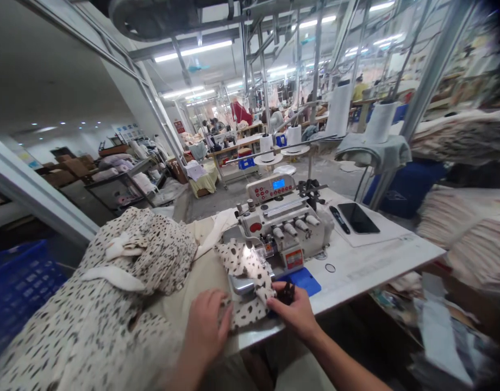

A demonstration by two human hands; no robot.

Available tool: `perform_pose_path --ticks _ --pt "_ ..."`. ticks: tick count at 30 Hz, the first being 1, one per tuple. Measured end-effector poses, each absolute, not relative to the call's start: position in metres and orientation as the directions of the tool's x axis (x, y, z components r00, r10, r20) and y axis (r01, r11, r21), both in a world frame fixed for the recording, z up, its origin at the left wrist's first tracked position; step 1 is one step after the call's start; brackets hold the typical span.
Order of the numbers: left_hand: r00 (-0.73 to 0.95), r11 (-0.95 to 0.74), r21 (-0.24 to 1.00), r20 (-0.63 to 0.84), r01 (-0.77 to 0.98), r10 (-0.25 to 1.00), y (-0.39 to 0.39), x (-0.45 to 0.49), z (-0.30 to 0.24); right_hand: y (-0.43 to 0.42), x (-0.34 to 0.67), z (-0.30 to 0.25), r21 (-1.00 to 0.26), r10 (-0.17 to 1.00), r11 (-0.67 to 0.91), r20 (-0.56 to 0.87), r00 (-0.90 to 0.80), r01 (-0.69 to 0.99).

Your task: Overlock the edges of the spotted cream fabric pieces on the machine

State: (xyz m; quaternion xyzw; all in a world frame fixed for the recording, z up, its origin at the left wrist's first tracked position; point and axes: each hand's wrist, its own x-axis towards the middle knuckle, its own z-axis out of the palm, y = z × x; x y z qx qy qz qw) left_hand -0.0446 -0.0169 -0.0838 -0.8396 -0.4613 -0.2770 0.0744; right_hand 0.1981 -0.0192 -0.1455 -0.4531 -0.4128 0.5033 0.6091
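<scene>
A white overlock sewing machine (286,225) stands on a white table (368,260). A piece of cream fabric with black spots (245,271) lies under its presser foot and hangs toward me. My left hand (207,323) rests flat on the near edge of this fabric, fingers together. My right hand (297,312) pinches the fabric's right corner, and a small dark object sits by its fingertips. A large heap of the same spotted fabric (111,293) covers the table's left side.
A black phone (358,217) and a dark pen lie behind the machine on the right. A blue crate (22,282) stands at far left. Stacks of pale cloth (470,239) fill the right. Thread cones (293,136) stand behind. Other workstations lie beyond.
</scene>
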Motion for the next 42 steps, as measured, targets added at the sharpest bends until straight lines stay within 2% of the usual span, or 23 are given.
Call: perform_pose_path --ticks 2,5,7,10,13,16,19,20,22,23,25,27,29,33,37,42 --pt "0.44 -0.52 0.072 0.442 0.851 0.782 -0.018 -0.065 -0.095 -0.019 0.201 -0.146 -0.972 0.992 0.079 0.053 0.118 -0.223" --pt "0.45 -0.502 0.089 0.33 0.861 0.83 -0.024 -0.075 -0.097 -0.018 0.203 -0.147 -0.979 0.996 0.083 0.075 0.046 -0.189" --pt "0.453 -0.506 0.152 0.283 0.849 0.845 -0.036 -0.067 -0.095 -0.016 0.202 -0.149 -0.98 0.995 0.099 0.098 0.013 -0.175" --pt "0.45 -0.49 0.322 0.195 0.81 0.872 -0.064 -0.036 -0.104 -0.015 0.202 -0.151 -0.976 0.991 0.127 0.118 0.058 -0.179" --pt "0.576 -0.572 0.385 0.118 0.725 0.809 -0.093 0.005 -0.144 -0.016 0.202 -0.151 -0.974 0.988 0.143 0.131 0.081 -0.177" --pt "0.614 -0.553 0.347 -0.091 0.758 0.784 -0.107 0.04 -0.19 -0.017 0.203 -0.147 -0.976 0.991 0.131 0.129 0.017 -0.172" --pt "0.669 -0.594 0.323 -0.219 0.737 0.71 -0.103 0.054 -0.197 -0.019 0.203 -0.145 -0.973 0.992 0.119 0.126 -0.024 -0.198" --pt "0.732 -0.645 0.363 -0.191 0.672 0.654 -0.099 0.053 -0.187 -0.019 0.203 -0.144 -0.972 0.991 0.124 0.132 -0.029 -0.199" --pt "0.843 -0.74 0.477 -0.005 0.475 0.538 -0.085 0.045 -0.15 -0.02 0.202 -0.143 -0.976 0.987 0.147 0.157 -0.046 -0.163" --pt "0.813 -0.746 0.519 0.154 0.418 0.562 -0.077 0.04 -0.126 -0.02 0.202 -0.142 -0.978 0.983 0.166 0.175 -0.06 -0.13" --pt "0.598 -0.736 0.506 0.441 0.449 0.669 -0.056 0.031 -0.08 -0.02 0.201 -0.14 -0.975 0.971 0.213 0.218 -0.095 -0.06" --pt "0.499 -0.769 0.444 0.587 0.461 0.638 -0.033 0.027 -0.046 -0.02 0.201 -0.138 -0.965 0.957 0.261 0.262 -0.125 -0.021" --pt "0.529 -0.792 0.367 0.598 0.487 0.602 -0.012 0.028 -0.03 -0.02 0.201 -0.135 -0.955 0.946 0.296 0.295 -0.134 -0.017" --pt "0.643 -0.811 0.264 0.503 0.522 0.578 0.012 0.034 -0.034 -0.02 0.201 -0.133 -0.955 0.951 0.286 0.293 -0.102 -0.078" --pt "0.596 -0.777 0.245 0.523 0.58 0.61 0.014 0.035 -0.041 -0.019 0.201 -0.135 -0.961 0.969 0.225 0.239 -0.069 -0.159" --pt "0.543 -0.737 0.223 0.549 0.638 0.636 0.017 0.035 -0.041 -0.017 0.2 -0.135 -0.966 0.978 0.191 0.202 -0.049 -0.172"
